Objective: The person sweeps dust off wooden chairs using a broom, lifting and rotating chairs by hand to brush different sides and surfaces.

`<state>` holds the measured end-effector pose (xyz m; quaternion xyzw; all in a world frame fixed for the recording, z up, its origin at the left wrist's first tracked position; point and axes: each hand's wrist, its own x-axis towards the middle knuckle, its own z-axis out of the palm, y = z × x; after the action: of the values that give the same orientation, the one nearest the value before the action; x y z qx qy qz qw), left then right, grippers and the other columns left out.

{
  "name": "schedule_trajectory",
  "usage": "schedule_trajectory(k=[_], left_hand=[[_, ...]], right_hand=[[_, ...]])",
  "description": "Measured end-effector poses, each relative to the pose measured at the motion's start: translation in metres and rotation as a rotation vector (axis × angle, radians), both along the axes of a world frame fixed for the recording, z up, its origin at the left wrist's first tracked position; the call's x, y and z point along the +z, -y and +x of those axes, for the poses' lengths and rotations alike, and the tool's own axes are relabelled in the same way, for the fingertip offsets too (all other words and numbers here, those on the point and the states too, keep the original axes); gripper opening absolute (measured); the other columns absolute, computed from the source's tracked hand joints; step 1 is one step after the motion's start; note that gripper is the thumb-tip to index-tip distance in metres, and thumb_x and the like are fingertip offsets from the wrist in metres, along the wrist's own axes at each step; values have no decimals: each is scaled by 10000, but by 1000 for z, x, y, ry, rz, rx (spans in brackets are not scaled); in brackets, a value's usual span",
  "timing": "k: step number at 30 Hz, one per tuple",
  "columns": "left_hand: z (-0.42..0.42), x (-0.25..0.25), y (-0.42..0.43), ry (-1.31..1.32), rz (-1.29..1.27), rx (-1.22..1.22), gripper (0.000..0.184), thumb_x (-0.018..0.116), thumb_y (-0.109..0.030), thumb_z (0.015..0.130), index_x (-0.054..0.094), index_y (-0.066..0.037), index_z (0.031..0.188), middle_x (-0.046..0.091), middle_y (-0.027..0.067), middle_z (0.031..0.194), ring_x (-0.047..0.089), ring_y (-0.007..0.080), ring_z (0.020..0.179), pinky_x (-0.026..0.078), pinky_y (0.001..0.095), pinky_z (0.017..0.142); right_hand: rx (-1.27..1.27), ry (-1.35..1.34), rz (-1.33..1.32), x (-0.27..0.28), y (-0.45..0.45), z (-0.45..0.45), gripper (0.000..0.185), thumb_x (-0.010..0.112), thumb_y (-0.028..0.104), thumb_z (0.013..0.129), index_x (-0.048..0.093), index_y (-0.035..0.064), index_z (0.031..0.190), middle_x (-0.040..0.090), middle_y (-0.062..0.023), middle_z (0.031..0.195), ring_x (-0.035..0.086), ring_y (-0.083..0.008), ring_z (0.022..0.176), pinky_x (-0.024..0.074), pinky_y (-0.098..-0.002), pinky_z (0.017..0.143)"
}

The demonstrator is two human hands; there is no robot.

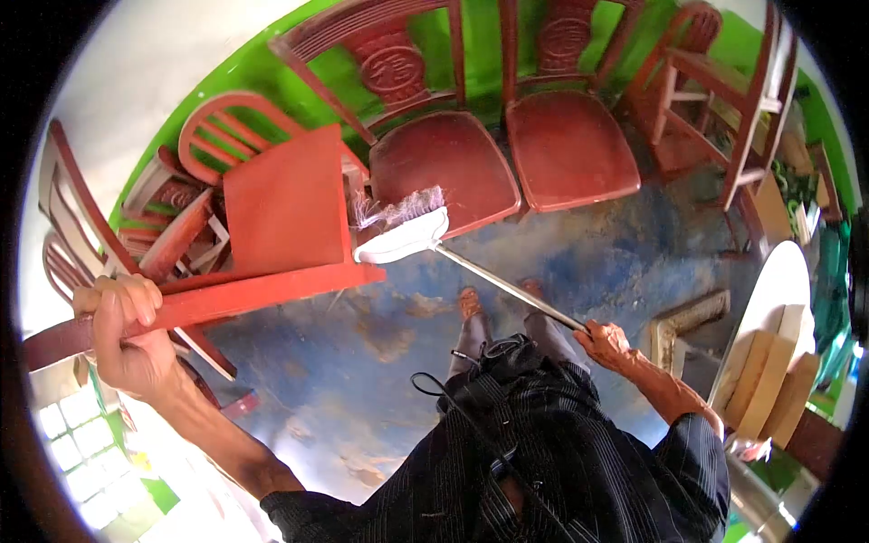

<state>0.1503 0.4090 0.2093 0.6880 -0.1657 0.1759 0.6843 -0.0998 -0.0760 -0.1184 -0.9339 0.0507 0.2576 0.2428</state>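
My left hand (127, 335) is wrapped around the long wooden rail of a red chair (285, 204), which is tilted over on the left so its flat square panel shows. My right hand (608, 346) is closed on the metal handle of a broom (403, 240). The broom's white head is raised, with its frayed purple-white bristles pointing up. It appears in front of a dark red chair seat (444, 163), beside the tilted chair's edge. Whether the bristles touch either chair cannot be made out.
A second dark red chair (570, 149) stands against the green wall (480, 45). More chairs crowd the left, and a stacked chair (724, 109) is at right. A white oval board (783, 290) with wooden pieces leans at right. A worn frame (688, 321) lies on the blue floor (362, 398).
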Motion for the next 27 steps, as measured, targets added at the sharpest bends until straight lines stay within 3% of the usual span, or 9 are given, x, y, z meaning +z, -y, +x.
schedule_trajectory(k=[6,8,12,16,17,20,22,24,27], left_hand=[[5,23,24,73,41,-18,160,586,-62,791,450,-65,707,400,51,631,406,154,581,336,297,562],[-10,36,47,505,557,290,110,601,20,747,527,7,827,391,55,700,389,156,639,350,290,594],[-29,106,22,462,435,253,214,574,66,766,531,64,975,328,22,771,375,153,695,341,284,632],[-71,174,41,705,713,436,356,643,-90,804,580,100,1099,616,223,1077,576,253,1061,443,347,952],[-77,193,103,417,2,755,197,650,-144,780,536,3,843,554,132,818,524,212,764,411,306,703],[-119,186,138,192,-423,922,246,674,-204,769,505,-50,677,514,83,644,492,207,567,403,309,540],[-146,169,100,282,-50,141,166,650,-111,798,560,27,819,578,118,785,548,188,750,441,264,689],[-167,149,96,358,262,-273,177,633,-50,815,596,78,931,620,148,898,584,179,891,462,240,805],[-209,111,165,98,-155,-69,91,565,13,815,476,16,833,430,44,767,426,142,679,421,269,656]], right_hand=[[-70,-22,18,2,-7,-53,369,559,381,884,554,17,830,592,-220,641,605,-417,629,479,-507,554],[-74,91,79,0,-6,-76,336,585,350,874,554,21,811,587,-204,625,598,-410,592,478,-497,532],[48,251,125,-20,5,-130,282,619,288,856,548,25,782,569,-192,596,563,-409,524,458,-475,492],[-216,207,292,-11,3,-154,268,631,239,847,530,9,754,525,-218,565,552,-415,511,420,-459,463],[-264,215,295,-14,6,-162,268,627,238,850,530,7,756,522,-222,566,552,-419,514,420,-458,464],[-322,175,287,-24,24,-194,269,613,233,859,524,4,750,521,-234,579,552,-423,522,416,-455,462],[-351,209,273,-40,47,-230,276,600,228,867,508,5,735,513,-237,578,544,-427,524,408,-459,462],[-347,236,294,-49,67,-269,288,577,226,882,487,7,717,488,-228,557,510,-441,513,379,-473,454],[-380,211,275,-49,95,-331,321,562,237,902,483,6,694,460,-212,523,481,-398,453,350,-444,428]])
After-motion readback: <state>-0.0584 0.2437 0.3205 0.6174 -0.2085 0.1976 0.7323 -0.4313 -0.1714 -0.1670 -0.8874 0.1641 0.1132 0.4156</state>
